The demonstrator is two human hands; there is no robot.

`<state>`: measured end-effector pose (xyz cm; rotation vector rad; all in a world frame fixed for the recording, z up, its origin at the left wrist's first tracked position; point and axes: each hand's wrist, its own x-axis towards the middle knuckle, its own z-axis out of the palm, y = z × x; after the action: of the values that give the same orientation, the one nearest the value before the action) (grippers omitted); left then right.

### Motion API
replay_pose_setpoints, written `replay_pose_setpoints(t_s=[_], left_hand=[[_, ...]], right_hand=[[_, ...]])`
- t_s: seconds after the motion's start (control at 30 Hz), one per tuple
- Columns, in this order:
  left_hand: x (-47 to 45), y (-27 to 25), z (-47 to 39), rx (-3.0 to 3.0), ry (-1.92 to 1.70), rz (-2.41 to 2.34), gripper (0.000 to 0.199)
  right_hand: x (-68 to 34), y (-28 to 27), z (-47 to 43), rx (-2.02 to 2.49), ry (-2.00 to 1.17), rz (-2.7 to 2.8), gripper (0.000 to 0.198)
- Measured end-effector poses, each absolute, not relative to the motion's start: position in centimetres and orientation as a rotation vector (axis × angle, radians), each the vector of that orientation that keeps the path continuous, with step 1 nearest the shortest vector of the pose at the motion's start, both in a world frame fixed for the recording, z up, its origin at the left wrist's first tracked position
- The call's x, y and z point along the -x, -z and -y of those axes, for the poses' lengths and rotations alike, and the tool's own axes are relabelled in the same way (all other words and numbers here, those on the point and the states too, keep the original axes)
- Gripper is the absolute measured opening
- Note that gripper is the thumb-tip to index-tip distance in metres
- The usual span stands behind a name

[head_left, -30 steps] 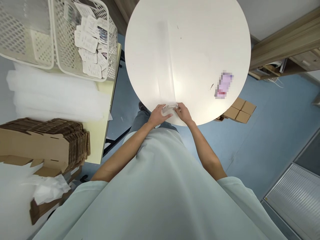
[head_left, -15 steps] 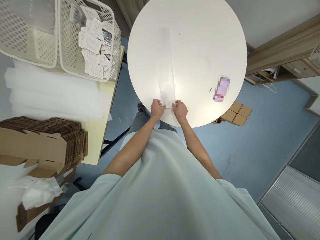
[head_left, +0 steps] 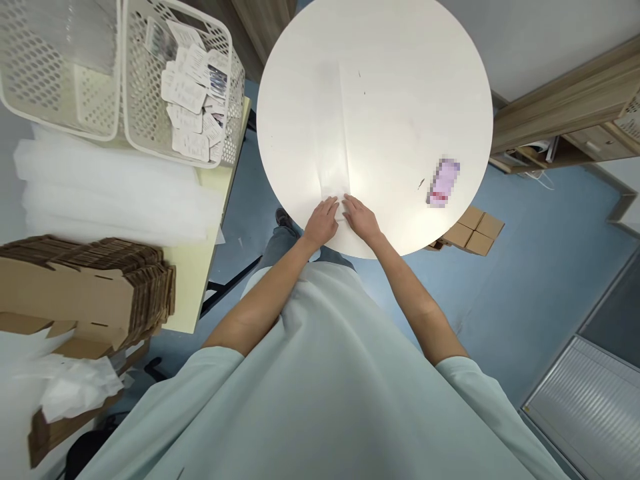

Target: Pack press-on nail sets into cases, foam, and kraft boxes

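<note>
A long, translucent white strip of thin packing sheet (head_left: 332,133) lies lengthwise on the round white table (head_left: 400,80). Its near end is doubled over close to the table's front edge; whether anything is wrapped inside, I cannot tell. My left hand (head_left: 322,222) rests on the left side of that folded end, fingers stretched forward and flat. From the right, my right hand (head_left: 361,219) presses on the same end with its fingers extended. Only a small gap separates the fingertips of the two hands, and they cover part of the fold.
A pixelated purple item (head_left: 443,182) lies on the table's right side. On the left side table (head_left: 183,287) are a white basket of cards (head_left: 227,100), another basket (head_left: 60,127), stacked white sheets (head_left: 110,193) and flattened cardboard boxes (head_left: 75,293). Cardboard boxes (head_left: 475,230) stand beyond the table's right edge.
Both hands have gone from pinching the corners of the strip's near end to lying on top of it, closer together. The view has shifted slightly.
</note>
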<state>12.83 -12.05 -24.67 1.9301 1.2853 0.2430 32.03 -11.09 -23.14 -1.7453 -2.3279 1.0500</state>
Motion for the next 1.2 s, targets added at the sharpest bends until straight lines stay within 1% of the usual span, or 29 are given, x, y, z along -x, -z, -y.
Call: replay_pose_setpoints(t_s=[0.13,0.33,0.4,0.5,0.6,0.73,0.77,0.87,0.93,0.97,1.0,1.07,1.1,1.13,1.2], left_hand=[[-11.8,24.0,12.1,-1.886,-0.221,-1.284,0.067],[-10.0,22.7,13.6,-1.821,-0.111,-1.229,0.081],[-9.4,22.6,14.1,-1.781,-0.099,-1.231,0.082],[-9.1,22.5,14.2,-1.662,-0.122,-1.301,0.071],[-9.4,22.4,13.2,-1.513,-0.16,-1.438,0.053],[-10.4,22.5,11.2,-1.326,-0.179,-1.617,0.025],[-10.7,22.6,10.7,-1.301,-0.17,-1.66,0.021],[-11.7,23.3,9.6,-1.293,-0.116,-1.753,0.022],[-12.4,23.7,9.1,-1.292,-0.083,-1.797,0.018],[-12.8,23.8,9.0,-1.296,-0.083,-1.828,0.019],[-13.0,23.8,8.8,-1.315,-0.1,-1.858,0.026],[-13.4,23.8,8.7,-1.439,-0.177,-1.862,0.048],[-13.5,23.7,8.6,-1.539,-0.216,-1.809,0.055],[-13.5,23.7,8.5,-1.646,-0.241,-1.719,0.057],[-13.3,23.6,8.1,-1.809,-0.224,-1.506,0.049]], right_hand=[[-32.4,23.0,12.9,1.716,-1.095,2.347,0.062],[-32.1,22.5,17.1,1.695,-1.112,2.381,0.062],[-32.2,22.3,18.2,1.677,-1.121,2.375,0.062],[-32.3,22.0,18.6,1.687,-1.139,2.312,0.06],[-32.1,22.1,17.5,1.748,-1.152,2.18,0.052],[-31.5,22.9,15.1,1.926,-1.087,2.005,0.044],[-31.4,23.2,14.6,1.971,-1.074,1.978,0.043],[-31.1,23.8,13.2,2.108,-1.098,1.878,0.042],[-30.9,23.9,12.6,2.215,-1.117,1.777,0.04],[-30.8,23.8,12.3,2.249,-1.108,1.75,0.039],[-30.7,23.8,12.1,2.26,-1.082,1.754,0.036],[-30.5,23.5,11.7,2.211,-0.989,1.848,0.032],[-30.4,23.3,11.4,2.155,-0.944,1.92,0.032],[-30.3,23.2,11.2,2.09,-0.911,1.99,0.033],[-30.1,23.1,10.8,1.974,-0.903,2.093,0.04]])
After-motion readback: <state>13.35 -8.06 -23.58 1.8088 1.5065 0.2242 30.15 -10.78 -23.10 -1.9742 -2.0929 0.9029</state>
